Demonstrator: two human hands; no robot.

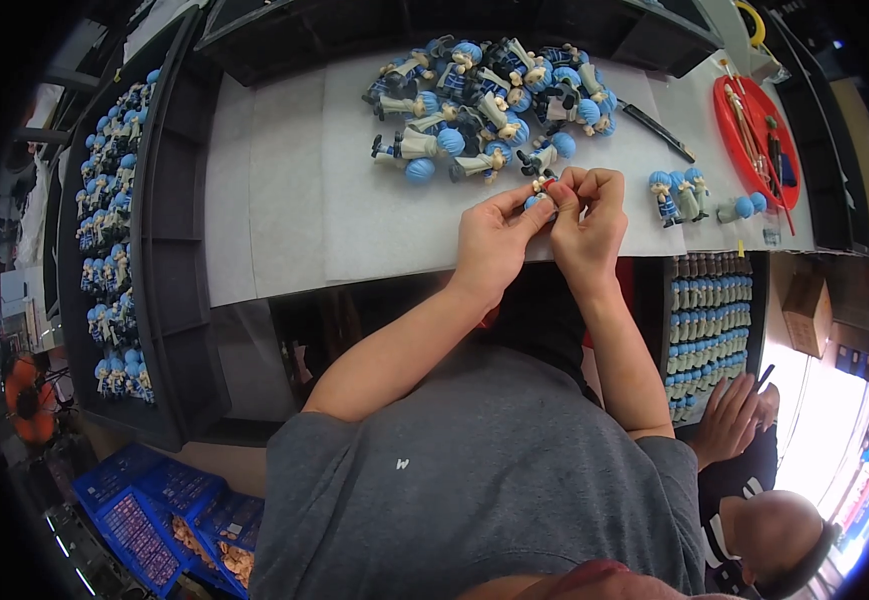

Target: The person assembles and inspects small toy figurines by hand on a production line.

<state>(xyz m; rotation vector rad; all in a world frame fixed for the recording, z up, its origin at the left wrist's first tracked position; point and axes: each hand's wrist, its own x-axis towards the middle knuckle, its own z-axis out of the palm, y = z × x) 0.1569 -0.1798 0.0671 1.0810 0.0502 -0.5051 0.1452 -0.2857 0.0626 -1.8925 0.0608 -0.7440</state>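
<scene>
Both my hands meet over the near edge of the white-covered table. My left hand (pixel 492 243) is closed, thumb and fingers pinching a small blue-haired figurine (pixel 540 203). My right hand (pixel 591 217) is also closed, its bent fingers gripping the same figurine from the other side. A small red bit shows between my fingertips; I cannot tell what it is. Most of the figurine is hidden by my fingers. Just beyond lies a heap of figurines (pixel 494 100) with blue hair and pale, dark and blue clothes. Several others stand or lie right of my hands, among them a standing figurine (pixel 663 198).
A red oval dish (pixel 722 100) with brushes sits at the right, near a dark pen (pixel 658 132). Black trays (pixel 176 190) flank the table at left and back. Rows of figurines (pixel 706 322) and a co-worker's hand (pixel 729 420) are at lower right. Blue crates (pixel 139 540) stand lower left.
</scene>
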